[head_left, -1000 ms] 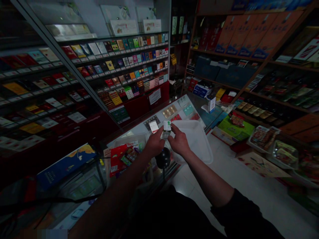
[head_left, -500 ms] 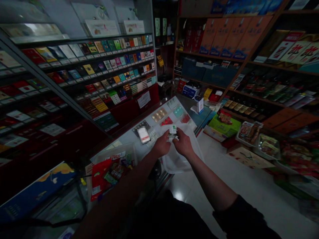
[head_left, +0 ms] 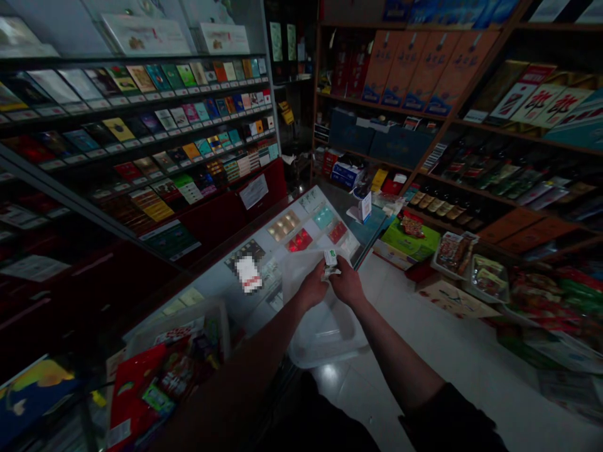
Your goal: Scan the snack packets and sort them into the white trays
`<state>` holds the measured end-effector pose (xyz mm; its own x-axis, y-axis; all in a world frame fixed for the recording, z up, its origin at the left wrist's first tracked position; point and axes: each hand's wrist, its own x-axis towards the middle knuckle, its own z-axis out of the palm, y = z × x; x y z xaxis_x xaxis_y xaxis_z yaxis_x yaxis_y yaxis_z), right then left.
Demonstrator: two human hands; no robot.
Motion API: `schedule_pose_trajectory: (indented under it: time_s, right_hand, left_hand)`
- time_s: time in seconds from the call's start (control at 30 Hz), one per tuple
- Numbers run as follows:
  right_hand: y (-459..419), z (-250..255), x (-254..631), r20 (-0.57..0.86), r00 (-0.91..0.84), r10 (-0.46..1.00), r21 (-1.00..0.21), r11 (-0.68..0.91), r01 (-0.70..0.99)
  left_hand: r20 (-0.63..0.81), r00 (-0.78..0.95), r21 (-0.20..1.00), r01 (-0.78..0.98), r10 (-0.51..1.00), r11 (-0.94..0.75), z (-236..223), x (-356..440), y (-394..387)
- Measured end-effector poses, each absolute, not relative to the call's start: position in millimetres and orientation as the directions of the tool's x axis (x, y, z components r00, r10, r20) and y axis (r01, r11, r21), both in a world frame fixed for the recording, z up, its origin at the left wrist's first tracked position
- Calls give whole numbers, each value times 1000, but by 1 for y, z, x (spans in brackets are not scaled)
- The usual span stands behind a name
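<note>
Well, as things stood, the work was at a mid-handling point: a small white-and-green packet [head_left: 330,257] was up between our hands, not set down on anything, and a crumpled white scrap [head_left: 330,274] clung to its lower end. We could not tell whether the scrap was a wrapper or how firmly it was joined to the packet. Our left hand [head_left: 313,290] and right hand [head_left: 347,284] were together, their fingers closed on the packet from either side, with the fingertips almost meeting around it. Both forearms reached forward and inward from the dark sleeves, the left forearm [head_left: 264,358] passing above a clear plastic bin [head_left: 207,323] of red snack packets [head_left: 134,389]. The hands held the packet above a translucent plastic tray [head_left: 325,336], which lay partly over the edge of the glass display counter [head_left: 207,295], without touching it as far as we could see. A pixelated white card [head_left: 248,274] lay on the counter to our left, and shelves of cigarette packs [head_left: 141,107] rose beyond it.
</note>
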<state>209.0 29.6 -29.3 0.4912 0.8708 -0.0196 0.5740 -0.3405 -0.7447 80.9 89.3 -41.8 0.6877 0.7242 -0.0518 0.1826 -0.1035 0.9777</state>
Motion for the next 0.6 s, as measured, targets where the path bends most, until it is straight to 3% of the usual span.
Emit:
schedule_pose_trajectory:
  time_s: [0.33,0.6]
  right_hand:
    - [37,-59,216,-47,545,837,-770,-377,514]
    - [23,-58,211,-13,555,832,-735,-385,559]
  left_hand:
    - [-73,660,992,122,748,-10,-63,100,92]
    - [-144,624,968,248,768,-20,-53,88,79]
